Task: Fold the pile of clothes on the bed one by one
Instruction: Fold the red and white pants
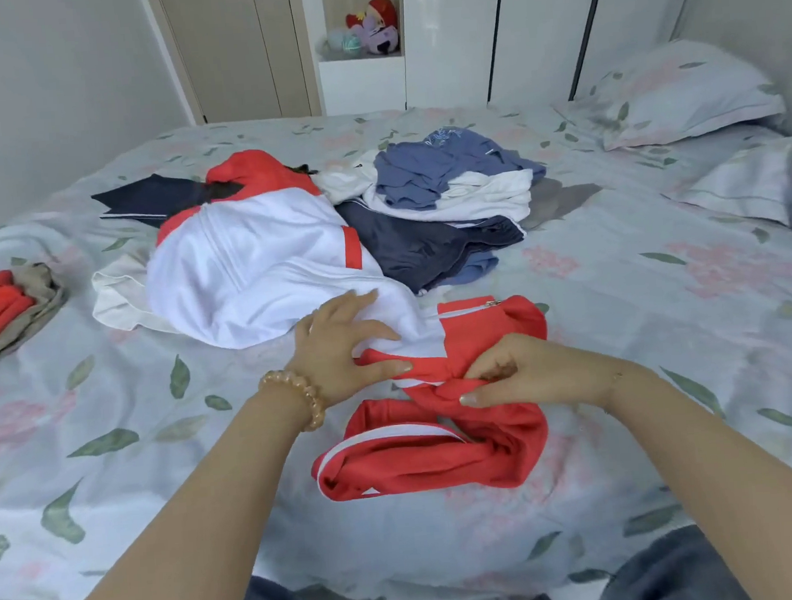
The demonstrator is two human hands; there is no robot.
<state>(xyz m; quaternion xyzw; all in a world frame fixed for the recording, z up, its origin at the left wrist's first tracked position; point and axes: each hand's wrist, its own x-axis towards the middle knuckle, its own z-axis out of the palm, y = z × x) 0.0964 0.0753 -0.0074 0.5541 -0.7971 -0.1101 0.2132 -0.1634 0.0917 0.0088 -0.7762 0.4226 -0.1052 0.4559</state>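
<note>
Left hand (341, 345) flat, fingers spread, pressing red-white jacket (428, 391) on bed (161, 456); right hand (521, 370) pinches its red fabric.

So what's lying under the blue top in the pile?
Under the blue top, a white garment shows, with dark navy shorts lower down. Whatever lies deeper in the pile is covered.

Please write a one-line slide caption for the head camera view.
Both hands, left hand and right hand, work a red-and-white jacket on the bed.
</note>
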